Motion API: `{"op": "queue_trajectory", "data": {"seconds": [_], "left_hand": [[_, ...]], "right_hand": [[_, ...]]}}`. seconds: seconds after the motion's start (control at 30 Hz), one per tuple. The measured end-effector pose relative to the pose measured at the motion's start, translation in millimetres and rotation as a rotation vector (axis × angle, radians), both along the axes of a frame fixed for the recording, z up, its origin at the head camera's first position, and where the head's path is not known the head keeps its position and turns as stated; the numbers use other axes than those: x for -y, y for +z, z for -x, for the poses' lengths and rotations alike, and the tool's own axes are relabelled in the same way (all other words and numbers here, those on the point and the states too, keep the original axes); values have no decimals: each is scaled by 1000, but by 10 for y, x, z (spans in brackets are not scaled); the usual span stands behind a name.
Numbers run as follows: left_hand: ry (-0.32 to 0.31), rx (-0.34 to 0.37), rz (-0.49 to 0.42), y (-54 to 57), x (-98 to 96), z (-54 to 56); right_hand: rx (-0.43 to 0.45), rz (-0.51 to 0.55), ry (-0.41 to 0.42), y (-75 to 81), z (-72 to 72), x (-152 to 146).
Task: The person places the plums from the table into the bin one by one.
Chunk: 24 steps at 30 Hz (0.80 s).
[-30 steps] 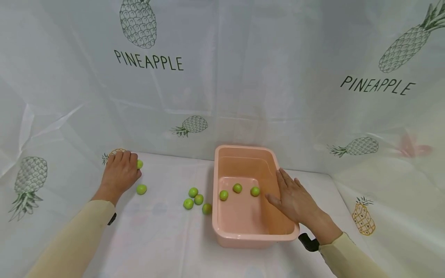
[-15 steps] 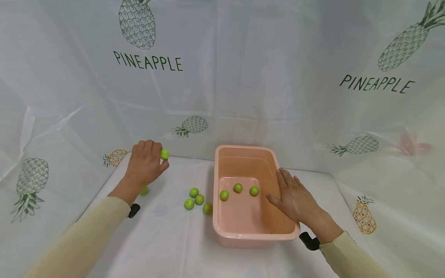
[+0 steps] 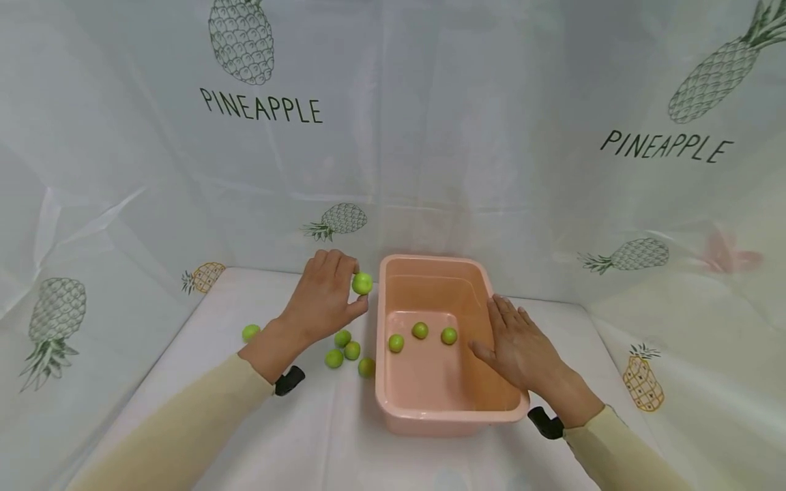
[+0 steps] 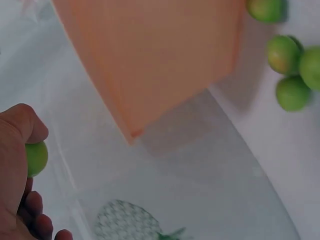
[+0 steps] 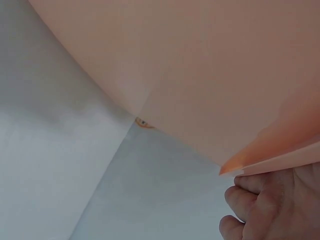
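Observation:
My left hand pinches a small round green fruit, lime-like, between thumb and fingertips, just left of the pink plastic tub. In the left wrist view the fruit shows partly behind the hand. My right hand rests on the tub's right rim, fingers straight and thumb over the inner side. On the tub's floor lie three green fruits, one near the left wall, one in the middle and one to the right. Several more green fruits sit on the cloth left of the tub.
One single green fruit lies farther left, beside my left forearm. A white cloth covers the table. Behind it hangs a pale sheet printed with pineapples, which also closes in both sides.
My left hand has picked up a green fruit from the far left and carried it right, close to the tub's left rim. The right hand has stayed on the tub.

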<state>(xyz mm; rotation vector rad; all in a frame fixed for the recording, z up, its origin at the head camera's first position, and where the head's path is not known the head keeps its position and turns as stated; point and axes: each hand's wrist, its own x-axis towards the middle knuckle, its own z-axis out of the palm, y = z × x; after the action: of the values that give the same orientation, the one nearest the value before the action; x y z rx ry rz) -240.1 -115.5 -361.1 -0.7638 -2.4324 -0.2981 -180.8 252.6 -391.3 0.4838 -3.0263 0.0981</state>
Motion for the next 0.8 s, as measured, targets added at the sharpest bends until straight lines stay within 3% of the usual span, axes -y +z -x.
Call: {"op": "queue_trajectory", "data": {"seconds": [0.37, 0.67, 0.8], "left_hand": [[-119, -5, 71, 19, -474, -74], [-177, 197, 224, -47, -823, -185], [-187, 250, 268, -83, -918, -238]], "right_hand": [[7, 12, 0, -4, 2, -13], [14, 18, -8, -6, 4, -14], [9, 16, -5, -8, -1, -20]]}}
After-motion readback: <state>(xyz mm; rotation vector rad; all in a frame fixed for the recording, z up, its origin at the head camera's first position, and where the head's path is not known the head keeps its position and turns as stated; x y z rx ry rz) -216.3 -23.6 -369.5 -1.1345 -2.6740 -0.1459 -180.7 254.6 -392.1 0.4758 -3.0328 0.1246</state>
